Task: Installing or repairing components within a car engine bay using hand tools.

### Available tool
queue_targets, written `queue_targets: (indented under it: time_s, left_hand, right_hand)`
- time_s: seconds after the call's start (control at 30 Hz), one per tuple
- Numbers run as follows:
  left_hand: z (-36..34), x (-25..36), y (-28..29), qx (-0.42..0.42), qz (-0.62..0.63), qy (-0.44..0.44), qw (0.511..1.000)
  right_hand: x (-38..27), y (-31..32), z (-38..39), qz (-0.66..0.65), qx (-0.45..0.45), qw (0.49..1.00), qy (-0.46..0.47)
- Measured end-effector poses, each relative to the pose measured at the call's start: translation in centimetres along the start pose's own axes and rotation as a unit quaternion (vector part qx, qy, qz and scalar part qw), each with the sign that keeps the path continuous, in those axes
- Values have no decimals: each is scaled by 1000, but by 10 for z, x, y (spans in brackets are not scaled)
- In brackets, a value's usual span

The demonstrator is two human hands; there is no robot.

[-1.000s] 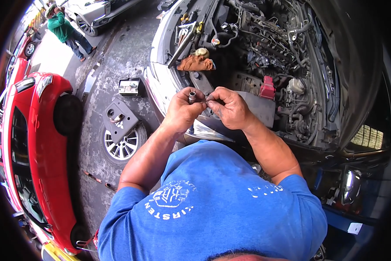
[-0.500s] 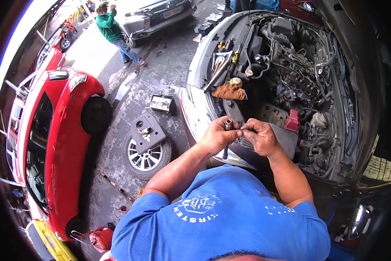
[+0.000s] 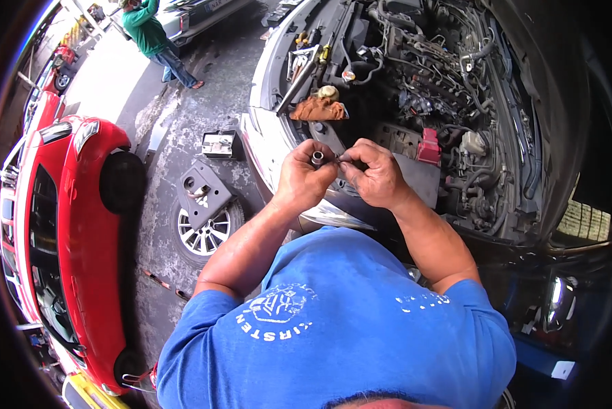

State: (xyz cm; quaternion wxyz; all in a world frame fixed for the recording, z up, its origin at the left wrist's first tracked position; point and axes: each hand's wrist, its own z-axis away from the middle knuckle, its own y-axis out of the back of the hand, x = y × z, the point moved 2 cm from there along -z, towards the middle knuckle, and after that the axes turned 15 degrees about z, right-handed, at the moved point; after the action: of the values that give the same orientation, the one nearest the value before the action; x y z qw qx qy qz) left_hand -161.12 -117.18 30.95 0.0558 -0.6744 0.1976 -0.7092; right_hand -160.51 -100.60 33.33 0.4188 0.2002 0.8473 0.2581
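Note:
My left hand (image 3: 304, 174) is closed on a metal socket tool (image 3: 317, 157), its round open end facing up. My right hand (image 3: 376, 174) is pinched against the left fingertips, on something small that I cannot make out. Both hands are over the front of an open engine bay (image 3: 429, 82). Above them lie an orange cloth (image 3: 317, 109) and a pale cap (image 3: 328, 91); to the right sits a battery with a red terminal cover (image 3: 429, 146). Several hand tools (image 3: 299, 61) rest along the bay's left edge.
At left stands a red car (image 3: 84, 225). On the floor between the vehicles are a wheel (image 3: 210, 242), a dark plastic cover (image 3: 206, 198) on it and an open box (image 3: 218, 143). A person in green (image 3: 149, 34) stands near a light vehicle (image 3: 207, 24).
The view swung right, then partly back, shifting the surroundings. My hands stay together with the socket tool. The person in green still stands, with legs in a different stance.

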Motion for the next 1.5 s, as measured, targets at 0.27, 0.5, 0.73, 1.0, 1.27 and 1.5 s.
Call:
queue_targets:
  time_s: [0.27,0.5,0.73,1.0,1.27,1.5]
  left_hand:
    - [1,-8,-3,-7,6,-23,1000]
    - [1,-10,-5,-1,175,9,984]
    - [-1,-6,-6,12,169,11,985]
    - [-2,-12,-9,0,52,-64,997]
    - [-1,-6,-13,8,4,-53,999]
    - [-2,3,-9,-71,-125,53,988]
  right_hand:
    - [0,4,8,4,2,1000,27]
    - [-1,8,13,85,44,992,81]
    - [-6,12,10,139,44,984,106]
    - [-2,12,6,37,44,998,-7]
    - [-2,9,5,163,51,982,74]
    - [1,18,0,-35,3,996,-82]
